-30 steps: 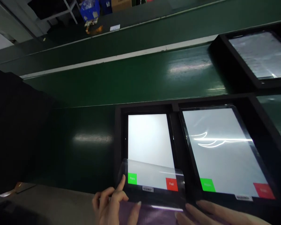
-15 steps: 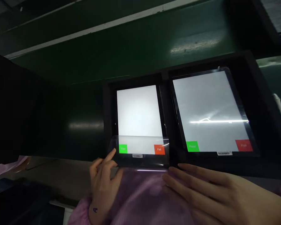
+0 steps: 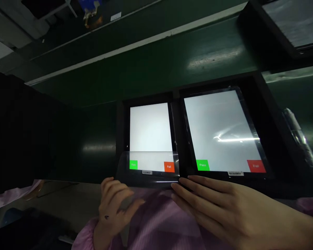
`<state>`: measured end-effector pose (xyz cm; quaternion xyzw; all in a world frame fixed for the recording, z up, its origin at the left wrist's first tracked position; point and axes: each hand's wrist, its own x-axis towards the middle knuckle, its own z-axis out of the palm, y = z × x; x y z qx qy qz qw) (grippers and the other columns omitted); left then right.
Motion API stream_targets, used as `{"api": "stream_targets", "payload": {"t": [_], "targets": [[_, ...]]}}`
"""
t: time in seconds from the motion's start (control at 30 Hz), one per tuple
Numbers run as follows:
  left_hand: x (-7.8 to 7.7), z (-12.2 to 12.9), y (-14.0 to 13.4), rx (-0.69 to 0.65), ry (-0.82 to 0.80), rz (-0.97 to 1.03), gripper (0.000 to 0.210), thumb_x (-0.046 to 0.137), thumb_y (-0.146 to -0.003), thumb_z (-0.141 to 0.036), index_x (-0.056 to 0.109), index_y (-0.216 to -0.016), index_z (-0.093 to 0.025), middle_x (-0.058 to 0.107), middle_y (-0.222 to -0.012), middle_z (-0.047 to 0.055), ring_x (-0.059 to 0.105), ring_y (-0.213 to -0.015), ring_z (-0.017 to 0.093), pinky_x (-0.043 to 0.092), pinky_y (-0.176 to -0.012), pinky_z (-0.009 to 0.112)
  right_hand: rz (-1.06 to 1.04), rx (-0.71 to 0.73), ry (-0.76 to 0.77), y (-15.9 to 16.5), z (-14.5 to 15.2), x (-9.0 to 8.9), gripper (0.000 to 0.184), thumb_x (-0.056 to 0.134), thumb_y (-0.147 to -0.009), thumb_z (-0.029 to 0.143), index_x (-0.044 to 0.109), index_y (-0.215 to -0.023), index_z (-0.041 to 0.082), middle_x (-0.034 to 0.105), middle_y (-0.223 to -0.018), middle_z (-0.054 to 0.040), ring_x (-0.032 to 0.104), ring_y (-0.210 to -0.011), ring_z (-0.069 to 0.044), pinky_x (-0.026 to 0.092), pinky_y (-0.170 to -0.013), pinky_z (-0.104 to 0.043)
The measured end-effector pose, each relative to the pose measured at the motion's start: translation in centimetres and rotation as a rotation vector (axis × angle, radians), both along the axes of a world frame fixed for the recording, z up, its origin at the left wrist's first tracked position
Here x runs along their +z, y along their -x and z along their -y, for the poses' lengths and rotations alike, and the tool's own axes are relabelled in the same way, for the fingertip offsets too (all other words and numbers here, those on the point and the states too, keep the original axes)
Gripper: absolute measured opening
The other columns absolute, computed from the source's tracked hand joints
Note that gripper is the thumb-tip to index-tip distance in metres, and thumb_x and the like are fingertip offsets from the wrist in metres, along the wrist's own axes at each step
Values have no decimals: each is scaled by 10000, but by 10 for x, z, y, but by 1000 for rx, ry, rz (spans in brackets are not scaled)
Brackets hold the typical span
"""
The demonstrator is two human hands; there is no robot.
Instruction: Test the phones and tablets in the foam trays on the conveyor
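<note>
A clear film (image 3: 148,158) lies across the lower part of the left tablet (image 3: 150,128) and hangs past its near edge toward my lap. My left hand (image 3: 114,203) is at the film's lower left, fingers bent and thumb held apart, with nothing visible between them. At the film's right edge, the fingers of my right hand (image 3: 219,205) lie long and close together against it; its thumb is hidden underneath. Both lit tablets show a white screen with a green Pass box and a red Fail box. The right tablet (image 3: 219,121) carries glare from a lamp.
Black frames (image 3: 177,93) surround the tablets on the green work surface (image 3: 146,80). A clear-wrapped pen-like item (image 3: 299,137) lies to the right. Another dark-framed screen (image 3: 294,21) is at the upper right. At the far left, part of another person's pink sleeve (image 3: 15,194) shows.
My left hand has drawn down from the film's left edge, its fingers more curled. My right hand keeps to the film's right edge. The view has shifted, bringing the pen-like item further in.
</note>
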<state>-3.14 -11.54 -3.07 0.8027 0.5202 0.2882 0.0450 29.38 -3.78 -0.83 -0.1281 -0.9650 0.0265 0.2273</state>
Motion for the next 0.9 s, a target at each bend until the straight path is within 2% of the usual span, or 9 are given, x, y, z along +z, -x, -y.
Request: {"api": "stream_targets", "payload": {"t": [0.13,0.23,0.37,0.43,0.5,0.6,0.7,0.77,0.9], "targets": [[9,-29,-6,-154,6,8,107,733,-994,-239,654,-1042,-185,732,-894,32,682,-877,201,477,-996,441,7,-49,-67,4,-21,-2,377,438,-1068,93,689,-1349,71,737,-1340,-118,719,-1187,-243,593,-1053,-388],[6,-89,-9,-209,32,-67,216,728,-1006,-380,666,-1109,-201,773,-994,52,721,-962,232,495,-997,447,36,-125,-107,14,-63,-11,385,427,-1067,75,686,-1351,97,746,-1307,-114,721,-1115,-230,588,-982,-395],[5,-176,-8,-90,151,-187,435,554,-1075,-529,624,-1360,-208,717,-1376,134,680,-1289,317,462,-1171,585,85,-446,-131,15,-130,-24,322,492,-1105,259,699,-1305,114,688,-1376,-188,665,-1204,-300,538,-1010,-473],[7,-187,-2,-37,140,-190,420,478,-1112,-467,594,-1418,-204,685,-1436,148,664,-1331,319,438,-1208,628,81,-599,-150,3,-140,-25,353,483,-1113,333,703,-1293,123,588,-1507,-227,586,-1335,-371,508,-1041,-540],[9,-165,9,-42,94,-175,363,493,-1112,-380,594,-1423,-221,716,-1392,124,685,-1306,290,458,-1217,590,63,-602,-126,-16,-122,-22,384,428,-1127,371,706,-1297,169,540,-1567,-196,556,-1366,-386,518,-1009,-545],[6,-94,28,-128,53,-186,431,577,-1062,-213,559,-1491,-250,755,-1328,73,697,-1290,218,468,-1245,456,34,-423,11,-45,-64,-20,365,404,-1132,371,696,-1329,275,624,-1478,-90,615,-1262,-269,545,-940,-428],[-4,-36,38,-112,79,-352,490,589,-1050,-211,554,-1534,-276,675,-1477,83,592,-1440,260,305,-1340,541,51,-404,-54,-59,-19,-23,367,421,-1117,447,720,-1260,290,647,-1452,-94,616,-1235,-308,502,-954,-509],[-11,-21,36,-35,79,-413,495,566,-1068,-278,537,-1562,-300,572,-1594,98,494,-1527,301,185,-1360,606,41,-430,-86,-63,-9,-23,341,441,-1112,427,717,-1246,278,655,-1441,-104,622,-1220,-324,460,-987,-552],[-19,-31,17,100,63,-236,576,526,-1085,-284,404,-1647,-269,507,-1636,128,454,-1551,266,176,-1369,523,-85,-540,60,-64,-18,-24,288,471,-1106,309,668,-1307,245,654,-1416,-116,621,-1228,-289,473,-1016,-501]]}}
